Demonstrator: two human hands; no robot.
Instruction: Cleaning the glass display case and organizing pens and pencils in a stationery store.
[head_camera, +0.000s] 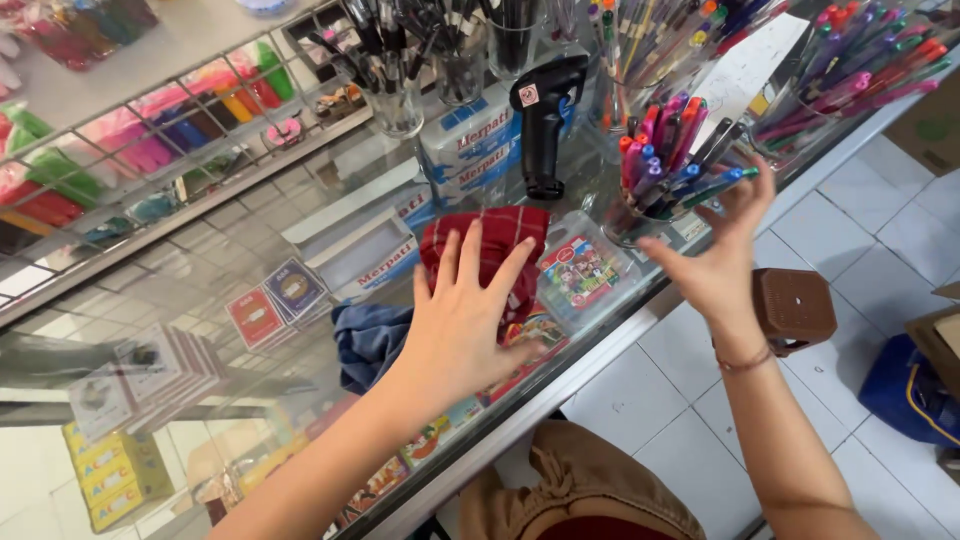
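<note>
Red checked cloth (490, 250) is pressed flat on the glass tabletop (250, 260) under the spread, empty left hand (462, 320). The right hand (715, 262), fingers wide and holding nothing, is raised just beside the clear pen cup (668, 180); a careless brush could tip it near the edge. The cup's base is hidden, and the cloth's lower part is covered.

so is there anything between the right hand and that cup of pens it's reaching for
Nothing visible does. The right hand is open, its fingertips at the pens in the clear pen cup on the glass counter. The black scanner stands to the cup's left. The left hand lies flat on the red checked cloth.
</note>
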